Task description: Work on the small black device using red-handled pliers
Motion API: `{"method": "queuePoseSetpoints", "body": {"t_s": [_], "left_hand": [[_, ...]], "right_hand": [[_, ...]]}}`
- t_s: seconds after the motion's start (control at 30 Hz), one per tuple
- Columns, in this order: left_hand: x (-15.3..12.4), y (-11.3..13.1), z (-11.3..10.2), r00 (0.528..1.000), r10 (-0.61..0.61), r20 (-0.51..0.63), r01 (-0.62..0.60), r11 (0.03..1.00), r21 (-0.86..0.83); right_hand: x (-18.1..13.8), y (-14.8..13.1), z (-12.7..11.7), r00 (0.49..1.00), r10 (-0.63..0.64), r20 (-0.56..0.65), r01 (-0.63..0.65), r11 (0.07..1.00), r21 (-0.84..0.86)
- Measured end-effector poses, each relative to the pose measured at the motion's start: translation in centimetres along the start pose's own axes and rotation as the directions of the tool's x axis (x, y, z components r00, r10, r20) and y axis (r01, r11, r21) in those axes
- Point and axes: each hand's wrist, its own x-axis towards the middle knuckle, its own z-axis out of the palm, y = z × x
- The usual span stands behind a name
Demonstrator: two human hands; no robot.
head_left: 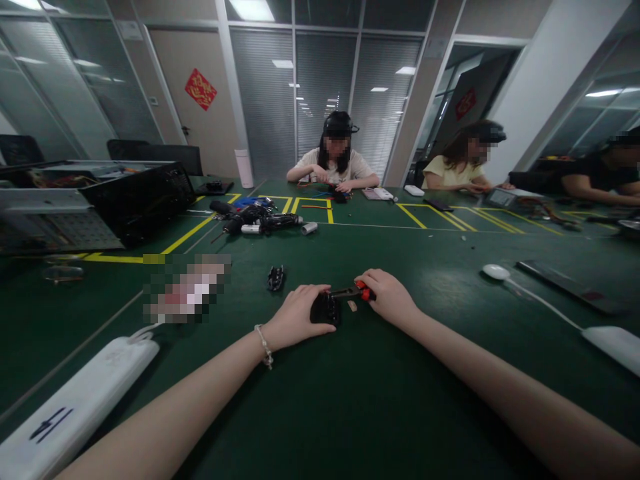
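Observation:
In the middle of the green table my left hand (297, 315) grips a small black plastic part (327, 310) between thumb and fingers. A bracelet is on that wrist. My right hand (387, 293) is closed around the red handles of needle-nose pliers (350, 292). The pliers' jaws point left and reach the upper edge of the black part; whether they clamp anything there is too small to tell. Just below the pliers lies a small tan scrap (353, 306). Another black part (275, 278) with metal bits rests to the left, beyond my left hand.
A white power strip (85, 400) lies at the left front, near a blurred-out object (187, 290). An open computer case (135, 207) stands at the far left. Cables and tools (255, 217) are heaped farther back. Several people work across the table. A white mouse (496, 272) lies right.

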Motion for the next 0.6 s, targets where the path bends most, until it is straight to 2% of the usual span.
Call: {"method": "queuePoseSetpoints", "body": {"t_s": [0.37, 0.6], "left_hand": [[0.01, -0.22, 0.33, 0.997, 0.075, -0.008, -0.074, 0.997, 0.016], [-0.12, 0.16, 0.09, 0.997, 0.076, 0.008, -0.076, 0.997, 0.005]], "right_hand": [[-0.40, -0.83, -0.52, 0.997, -0.063, 0.041, 0.065, 0.997, -0.051], [-0.43, -1.00, -0.65, 0.997, -0.061, 0.053, 0.066, 0.994, -0.092]]}}
